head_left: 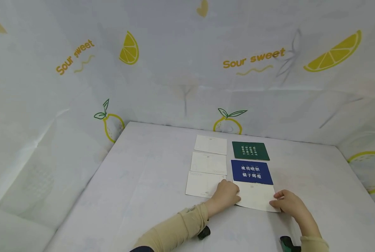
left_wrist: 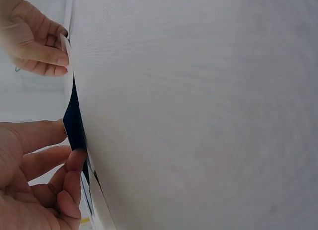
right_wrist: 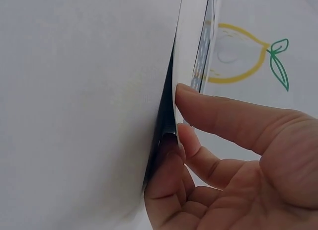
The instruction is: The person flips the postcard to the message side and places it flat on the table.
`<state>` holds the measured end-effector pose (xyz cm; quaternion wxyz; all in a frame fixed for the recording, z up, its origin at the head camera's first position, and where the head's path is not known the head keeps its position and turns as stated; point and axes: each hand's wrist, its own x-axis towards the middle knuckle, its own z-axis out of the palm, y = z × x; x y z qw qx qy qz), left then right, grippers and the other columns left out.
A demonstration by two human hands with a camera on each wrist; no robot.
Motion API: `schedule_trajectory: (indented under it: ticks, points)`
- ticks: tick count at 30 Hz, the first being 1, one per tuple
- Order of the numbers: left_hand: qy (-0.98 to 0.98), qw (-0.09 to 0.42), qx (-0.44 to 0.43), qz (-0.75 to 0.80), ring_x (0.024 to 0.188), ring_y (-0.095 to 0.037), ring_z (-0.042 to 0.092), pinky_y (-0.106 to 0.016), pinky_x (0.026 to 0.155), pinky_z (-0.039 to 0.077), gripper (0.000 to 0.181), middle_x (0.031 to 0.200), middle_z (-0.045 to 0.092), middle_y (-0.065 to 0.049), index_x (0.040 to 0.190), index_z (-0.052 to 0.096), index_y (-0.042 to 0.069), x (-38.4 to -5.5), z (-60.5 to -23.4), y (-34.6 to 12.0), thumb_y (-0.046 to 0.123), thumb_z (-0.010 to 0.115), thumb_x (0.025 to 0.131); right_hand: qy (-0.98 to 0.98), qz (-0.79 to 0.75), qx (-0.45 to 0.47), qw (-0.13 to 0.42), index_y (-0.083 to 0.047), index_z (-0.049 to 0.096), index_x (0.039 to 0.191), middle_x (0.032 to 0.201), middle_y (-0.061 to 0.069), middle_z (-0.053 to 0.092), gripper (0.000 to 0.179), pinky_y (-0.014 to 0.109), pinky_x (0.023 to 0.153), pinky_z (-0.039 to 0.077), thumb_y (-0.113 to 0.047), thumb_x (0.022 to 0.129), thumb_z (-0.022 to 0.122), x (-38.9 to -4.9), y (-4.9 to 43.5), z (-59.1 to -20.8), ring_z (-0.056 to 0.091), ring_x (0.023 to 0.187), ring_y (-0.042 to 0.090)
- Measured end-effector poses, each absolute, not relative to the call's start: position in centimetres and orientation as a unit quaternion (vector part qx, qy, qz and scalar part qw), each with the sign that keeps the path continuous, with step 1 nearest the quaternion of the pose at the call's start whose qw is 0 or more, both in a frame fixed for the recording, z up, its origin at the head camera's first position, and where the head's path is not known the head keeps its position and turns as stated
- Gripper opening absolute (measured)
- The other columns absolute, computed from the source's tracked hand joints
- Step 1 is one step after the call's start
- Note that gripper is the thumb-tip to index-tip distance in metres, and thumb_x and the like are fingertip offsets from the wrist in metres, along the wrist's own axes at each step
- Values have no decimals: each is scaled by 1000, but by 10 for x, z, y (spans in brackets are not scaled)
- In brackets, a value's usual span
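A white-faced card (head_left: 256, 196) with a dark blue underside lies between my two hands at the near end of the right column. My left hand (head_left: 224, 196) pinches its left edge, fingers near the neighbouring white card (head_left: 200, 184). At the opposite edge, my right hand (head_left: 290, 203) pinches the near right corner, lifted slightly off the table in the right wrist view. A blue card (head_left: 252, 172) with white characters lies just beyond, and a green card (head_left: 250, 151) with small writing is farther back.
Two more white cards, a middle one (head_left: 208, 163) and a far one (head_left: 211, 144), continue the left column. The white-covered table (head_left: 137, 175) meets a lemon-printed cloth backdrop (head_left: 175, 70). Black devices show by each wrist, one (head_left: 204, 232) left and one (head_left: 289, 244) right.
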<state>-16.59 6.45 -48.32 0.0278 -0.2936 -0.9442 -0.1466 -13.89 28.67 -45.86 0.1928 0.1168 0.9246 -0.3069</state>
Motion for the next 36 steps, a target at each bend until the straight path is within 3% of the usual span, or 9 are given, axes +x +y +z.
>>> schedule_trajectory:
  ticks: [7,14,20,26,31,36]
  points:
    - [-948,15,-289,-131,47,-5,31,-18,57,23,30,44,41,11,51,58,18,-169,-481,69,27,74,74,933,-279,119,191,13,50,103,98,30,57,42,39,67,47,-18,79,66,-146,284,-458,55,82,30]
    - [-946,29,-300,-119,47,-6,30,-19,56,25,36,43,35,10,48,50,16,-173,-475,71,26,75,71,945,-237,112,198,14,49,100,92,27,56,36,38,67,45,-13,81,65,-151,282,-459,51,79,30]
    - [-947,47,-304,-92,52,-7,42,-19,52,27,25,50,54,7,52,59,17,-170,-478,72,23,76,70,952,-203,82,216,10,46,95,82,19,52,29,35,65,42,-11,83,62,-152,279,-459,48,76,28]
    - [-947,47,-308,-80,60,-9,50,-20,51,31,14,63,60,4,65,65,17,-174,-482,71,26,74,71,954,-196,73,215,8,46,93,81,17,50,25,33,62,41,-10,82,61,-153,278,-458,48,74,27]
    - [-946,32,-299,-120,63,-8,51,-18,53,33,18,72,62,4,79,69,15,-181,-478,64,34,69,80,955,-215,80,189,7,49,93,80,17,54,20,33,59,42,-10,84,53,-150,275,-454,49,72,26]
    - [-937,-4,-258,-236,73,-6,52,-14,60,36,29,89,64,-2,101,69,8,-190,-473,59,33,66,85,958,-232,89,145,12,50,102,92,28,58,29,38,61,47,-13,88,48,-153,278,-446,55,77,31]
